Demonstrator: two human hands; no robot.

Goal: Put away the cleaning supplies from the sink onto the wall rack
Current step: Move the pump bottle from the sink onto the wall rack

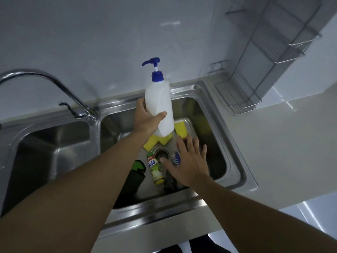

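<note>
My left hand (pixel 147 119) grips a white pump bottle (pixel 160 99) with a blue pump head, holding it upright above the right sink basin (pixel 235 172). My right hand (pixel 187 161) hovers over the basin with fingers spread, holding nothing. On the basin floor lie yellow sponges (pixel 179 127), a small bottle with a green label (pixel 155 169), a blue brush (pixel 176 158), a dark scrubber (pixel 170 181) and a dark green-topped item (pixel 136 172). The wire wall rack (pixel 269 57) hangs at the upper right with bare shelves.
A chrome faucet (pixel 54 86) curves over the divider between the two basins. The left basin (pixel 45 148) lies to the left. A light countertop (pixel 282 143) runs to the right, under the rack's lowest shelf (pixel 235 99).
</note>
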